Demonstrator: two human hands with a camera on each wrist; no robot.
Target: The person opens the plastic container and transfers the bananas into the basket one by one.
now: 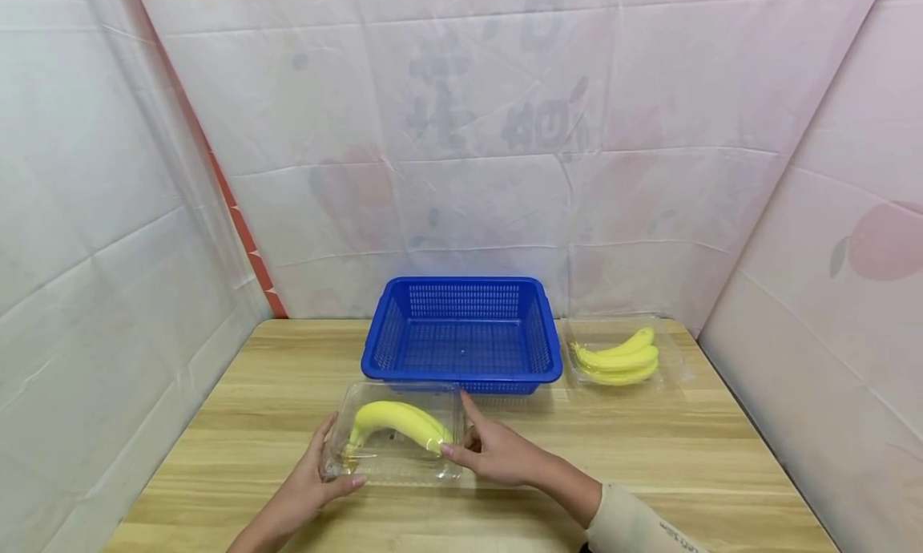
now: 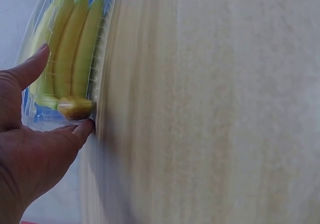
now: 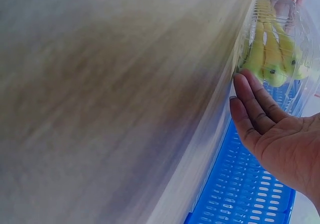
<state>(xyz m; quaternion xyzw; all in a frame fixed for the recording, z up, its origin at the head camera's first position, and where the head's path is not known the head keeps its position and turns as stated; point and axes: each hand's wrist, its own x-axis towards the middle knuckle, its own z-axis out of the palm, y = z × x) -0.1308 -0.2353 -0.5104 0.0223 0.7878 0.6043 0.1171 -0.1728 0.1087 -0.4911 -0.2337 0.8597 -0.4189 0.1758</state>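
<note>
White sheets hang all around a wooden table [image 1: 649, 457]. From the head view, a clear box [image 1: 392, 437] sits near the front edge with yellow bananas [image 1: 400, 421] inside. The left hand [image 1: 317, 481] holds the box's left end, thumb on top and fingers curled at the front edge. The right hand [image 1: 493, 449] rests flat against the right end, its fingers straight, one pointing up. Just behind the box stands a blue basket [image 1: 461, 333]. A second clear box of bananas [image 1: 620, 357] lies to the right of the basket.

From the left wrist view, the picture is blurry. The thumb and a fingertip pinch the box end, right by the banana stems [image 2: 75, 107].

From the right wrist view, the open palm lies beside the box end, fingers [image 3: 250, 102] straight and touching the plastic. The banana tips [image 3: 272, 72] show through it, with the basket [image 3: 245, 189] below.

To do this well, I think both hands should squeeze softly and evenly. The thin plastic may bend or pop open, so keep the box level.
</note>
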